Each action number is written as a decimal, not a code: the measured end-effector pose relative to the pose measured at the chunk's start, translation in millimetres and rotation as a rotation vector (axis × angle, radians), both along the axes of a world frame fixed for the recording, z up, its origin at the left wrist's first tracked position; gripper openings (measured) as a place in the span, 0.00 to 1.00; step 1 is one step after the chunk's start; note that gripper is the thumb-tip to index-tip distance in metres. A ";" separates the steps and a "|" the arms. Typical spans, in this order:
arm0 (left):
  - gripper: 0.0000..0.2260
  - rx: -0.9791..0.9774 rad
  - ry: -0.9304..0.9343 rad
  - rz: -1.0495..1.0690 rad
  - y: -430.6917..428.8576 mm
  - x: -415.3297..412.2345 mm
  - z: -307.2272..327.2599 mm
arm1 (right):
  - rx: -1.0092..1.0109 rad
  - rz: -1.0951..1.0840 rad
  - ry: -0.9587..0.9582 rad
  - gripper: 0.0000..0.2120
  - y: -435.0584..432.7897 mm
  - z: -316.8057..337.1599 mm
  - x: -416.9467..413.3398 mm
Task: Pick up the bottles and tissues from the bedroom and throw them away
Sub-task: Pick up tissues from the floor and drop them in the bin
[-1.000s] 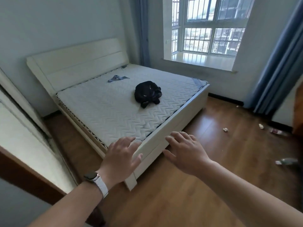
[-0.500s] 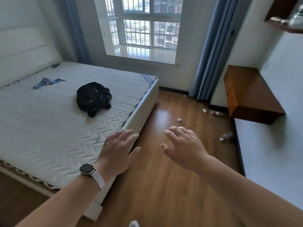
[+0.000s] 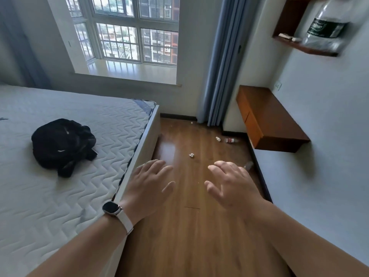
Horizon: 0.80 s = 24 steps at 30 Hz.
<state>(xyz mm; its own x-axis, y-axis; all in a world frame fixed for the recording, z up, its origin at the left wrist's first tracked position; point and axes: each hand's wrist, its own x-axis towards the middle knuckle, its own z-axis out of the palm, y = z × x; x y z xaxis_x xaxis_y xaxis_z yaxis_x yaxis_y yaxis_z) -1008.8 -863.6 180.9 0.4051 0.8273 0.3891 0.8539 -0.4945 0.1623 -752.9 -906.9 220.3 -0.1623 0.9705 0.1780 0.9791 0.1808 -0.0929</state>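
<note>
A crumpled white tissue (image 3: 191, 155) lies on the wooden floor just beyond my hands. Farther off, another tissue (image 3: 218, 139) lies beside a small red-labelled bottle (image 3: 231, 140) near the wall. A third scrap of tissue (image 3: 192, 122) sits by the skirting. A clear bottle (image 3: 248, 165) lies by the right wall, partly behind my right hand. A large clear bottle with a dark label (image 3: 324, 25) stands on the wall shelf. My left hand (image 3: 148, 183), with a watch on its wrist, and my right hand (image 3: 232, 183) hover empty above the floor, fingers spread.
The bed (image 3: 79, 136) with a black bag (image 3: 60, 144) on it fills the left. A wooden wall-mounted cabinet (image 3: 269, 118) juts out on the right, with a shelf (image 3: 305, 47) above it. A blue curtain (image 3: 221, 62) hangs by the window. Floor runs between bed and wall.
The view has swung right and forward, from the bed toward the floor strip by the right wall. The litter now appears nearer. Both hands stay open in front of me.
</note>
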 end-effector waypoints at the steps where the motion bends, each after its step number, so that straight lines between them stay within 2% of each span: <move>1: 0.19 -0.003 -0.003 -0.009 10.3 2.4 0.1 | -0.004 -0.013 0.002 0.30 8.7 1.1 1.9; 7: 0.20 -0.057 0.001 -0.042 71.2 28.6 -11.2 | -0.038 -0.055 0.037 0.33 66.5 -14.7 27.5; 13: 0.19 -0.087 0.076 -0.009 154.6 64.8 -24.7 | -0.097 -0.047 0.067 0.33 162.2 -48.0 70.6; 19: 0.18 -0.058 0.131 -0.034 252.0 130.7 -9.7 | -0.050 -0.061 0.125 0.27 262.8 -48.2 138.6; 24: 0.19 -0.054 0.142 -0.076 316.1 199.1 -6.1 | -0.047 -0.108 0.134 0.25 318.4 -42.1 202.6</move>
<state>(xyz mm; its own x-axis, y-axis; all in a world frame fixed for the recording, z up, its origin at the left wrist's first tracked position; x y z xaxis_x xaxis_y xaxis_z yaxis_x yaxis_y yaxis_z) -809.6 -547.5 174.8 0.5149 0.8105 0.2792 0.8308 -0.5521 0.0705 -550.3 -588.5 178.2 -0.0344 0.9889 0.1449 0.9710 0.0674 -0.2295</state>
